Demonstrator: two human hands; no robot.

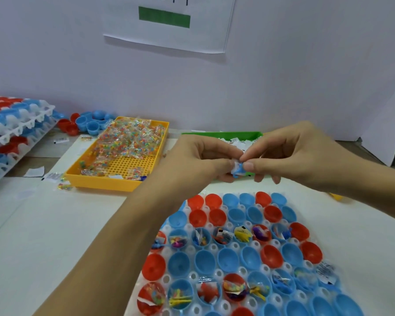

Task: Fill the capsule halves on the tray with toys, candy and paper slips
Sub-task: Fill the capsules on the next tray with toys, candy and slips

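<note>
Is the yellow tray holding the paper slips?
No, the yellow tray holds clear candy packets of coloured beads.

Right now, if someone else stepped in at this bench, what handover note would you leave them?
Left hand and right hand together pinch a small blue and white item above the table, behind the capsule tray; what it is I cannot tell.

Candy packets lie in the yellow tray; paper slips sit in the green tray.

Done: two rows of capsule halves hold contents.

Left: the two far rows, the row between the filled ones, and the nearest row show empty halves.
</note>
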